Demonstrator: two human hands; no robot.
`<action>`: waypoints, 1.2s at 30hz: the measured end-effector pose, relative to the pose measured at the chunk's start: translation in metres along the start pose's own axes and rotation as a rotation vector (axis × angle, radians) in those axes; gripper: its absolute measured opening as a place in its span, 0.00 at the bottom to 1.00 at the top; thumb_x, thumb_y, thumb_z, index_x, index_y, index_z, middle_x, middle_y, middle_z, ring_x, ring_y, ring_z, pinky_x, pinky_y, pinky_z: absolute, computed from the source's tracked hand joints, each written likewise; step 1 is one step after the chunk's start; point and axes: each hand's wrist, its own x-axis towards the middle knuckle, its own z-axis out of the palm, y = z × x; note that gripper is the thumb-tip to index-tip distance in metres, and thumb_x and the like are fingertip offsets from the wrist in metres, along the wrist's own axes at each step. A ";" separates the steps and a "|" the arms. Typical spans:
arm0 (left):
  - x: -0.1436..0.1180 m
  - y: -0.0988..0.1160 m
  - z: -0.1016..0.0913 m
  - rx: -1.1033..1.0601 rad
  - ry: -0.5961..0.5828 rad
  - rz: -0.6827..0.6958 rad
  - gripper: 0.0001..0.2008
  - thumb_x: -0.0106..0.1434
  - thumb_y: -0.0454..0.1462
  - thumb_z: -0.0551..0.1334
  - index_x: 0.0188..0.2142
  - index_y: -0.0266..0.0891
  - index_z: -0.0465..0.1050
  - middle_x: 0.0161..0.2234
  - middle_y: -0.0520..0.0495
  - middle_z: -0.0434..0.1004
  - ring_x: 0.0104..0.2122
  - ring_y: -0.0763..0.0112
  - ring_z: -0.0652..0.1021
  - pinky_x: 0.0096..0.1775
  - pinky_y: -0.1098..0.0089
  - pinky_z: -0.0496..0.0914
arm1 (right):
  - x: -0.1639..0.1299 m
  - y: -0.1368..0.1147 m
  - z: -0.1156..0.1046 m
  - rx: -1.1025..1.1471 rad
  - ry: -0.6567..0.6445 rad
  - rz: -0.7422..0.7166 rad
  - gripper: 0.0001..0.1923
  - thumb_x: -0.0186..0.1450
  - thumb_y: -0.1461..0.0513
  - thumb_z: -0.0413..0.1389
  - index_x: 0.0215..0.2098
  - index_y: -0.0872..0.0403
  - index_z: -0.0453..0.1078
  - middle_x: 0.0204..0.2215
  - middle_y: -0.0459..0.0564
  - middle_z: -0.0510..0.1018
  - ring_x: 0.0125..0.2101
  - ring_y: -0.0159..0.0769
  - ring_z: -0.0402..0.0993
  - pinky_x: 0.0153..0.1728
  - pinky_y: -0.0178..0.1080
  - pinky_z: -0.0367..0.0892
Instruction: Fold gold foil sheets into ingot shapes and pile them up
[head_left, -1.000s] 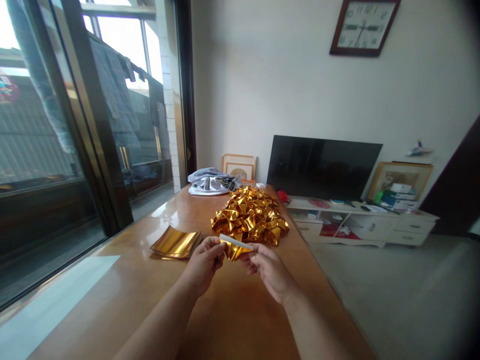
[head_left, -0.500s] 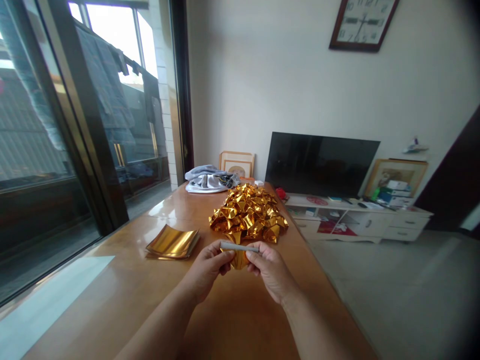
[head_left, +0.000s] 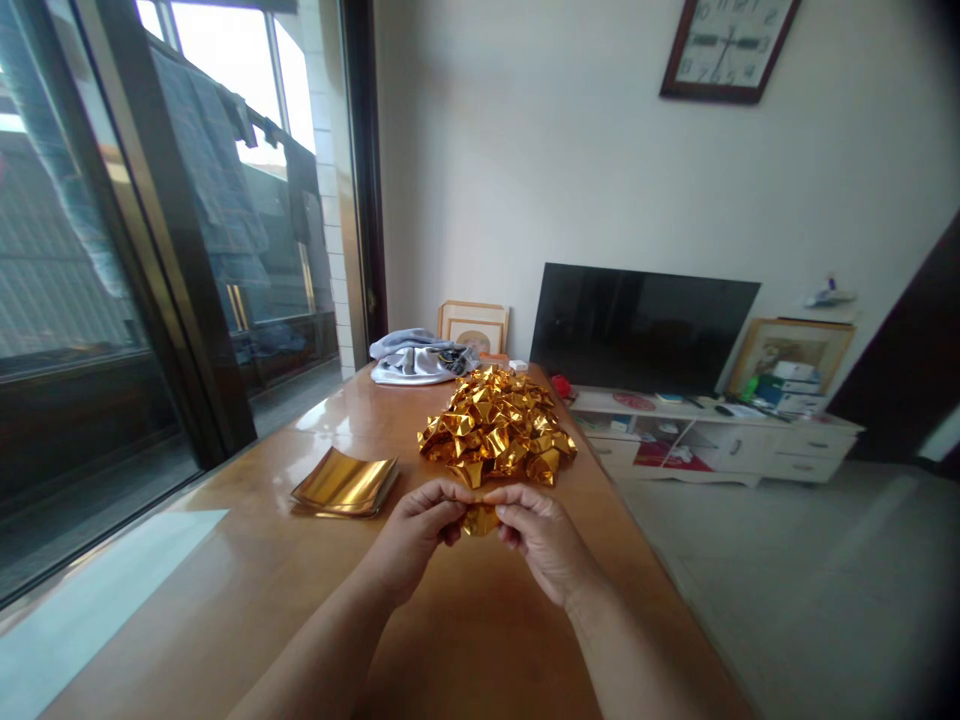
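Between my two hands, above the near part of the table, is a piece of gold foil paper (head_left: 480, 520), partly folded and mostly covered by fingers. My left hand (head_left: 429, 518) is closed on its left side, thumb and fingers pinched together. From the right, my right hand (head_left: 531, 522) pinches the other side, its fingertips almost meeting the left ones. Just beyond my hands lies a heap of folded gold foil pieces (head_left: 499, 430). A stack of flat gold foil sheets (head_left: 346, 482) rests to the left of my left hand.
The wooden table (head_left: 300, 600) has a pale sheet (head_left: 112, 610) along its left edge. Bundled grey cloth (head_left: 420, 358) and a framed picture (head_left: 474, 330) are at the far end. Beyond the right edge stand a white cabinet (head_left: 810, 445) and a television (head_left: 641, 325). Glass doors are on the left.
The foil's grey back edge, a strip between my hands earlier, no longer shows. My fingertips have come closer together along the top, and the foil between them looks smaller.
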 end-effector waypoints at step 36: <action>-0.002 0.003 0.004 0.170 -0.006 0.025 0.11 0.62 0.42 0.66 0.34 0.35 0.74 0.28 0.48 0.76 0.28 0.74 0.72 0.32 0.73 0.64 | -0.006 -0.010 0.001 -0.060 -0.007 -0.184 0.13 0.62 0.58 0.61 0.44 0.50 0.67 0.31 0.43 0.75 0.30 0.32 0.68 0.33 0.35 0.63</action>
